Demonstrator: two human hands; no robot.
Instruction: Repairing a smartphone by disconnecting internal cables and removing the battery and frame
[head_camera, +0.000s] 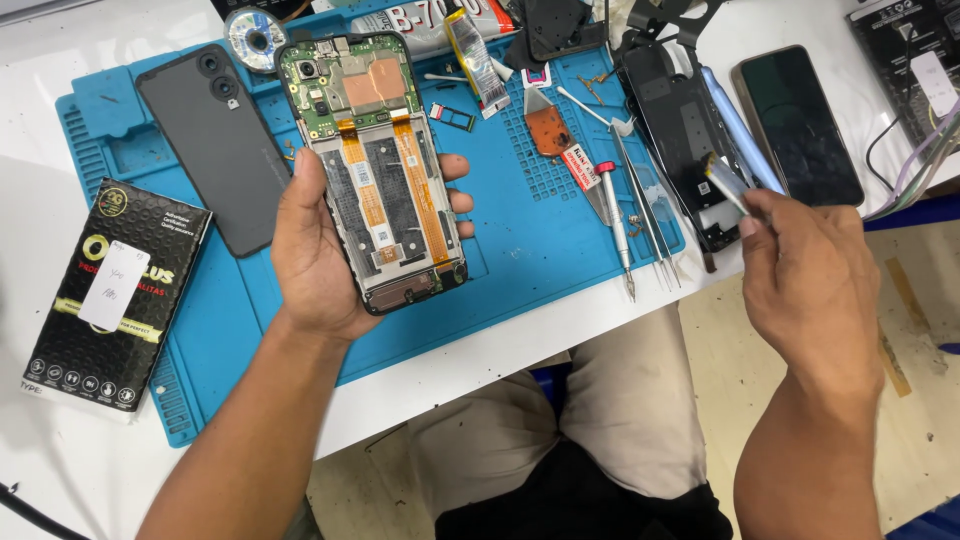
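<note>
The left hand (318, 262) grips an opened phone (380, 170) from the side, thumb on the left edge and fingertips on the right edge, and holds it above the blue work mat (520, 250). The back of the phone is off, so a green circuit board, a copper patch and two orange flat cables are visible. The right hand (805, 290) is closed around a thin silver tool (728, 182), pinched between thumb and fingers, over the table edge at the right.

Just left of the phone, one dark grey back cover (215, 150) lies flat on the mat. On the right part of the mat are one screwdriver with a red collar (615, 220), one pair of tweezers (650, 225), and one small red-and-white label strip (583, 167). One tube with a yellow label (472, 55) lies at the top of the mat.

Beyond the mat, one black phone frame (680, 140) and one dark phone with its screen up (798, 125) lie on the white table (520, 345). At the far left one black rectangular box with yellow print and a white sticker (112, 295) rests partly on the mat. A round tape roll (256, 40) sits at the top left.
</note>
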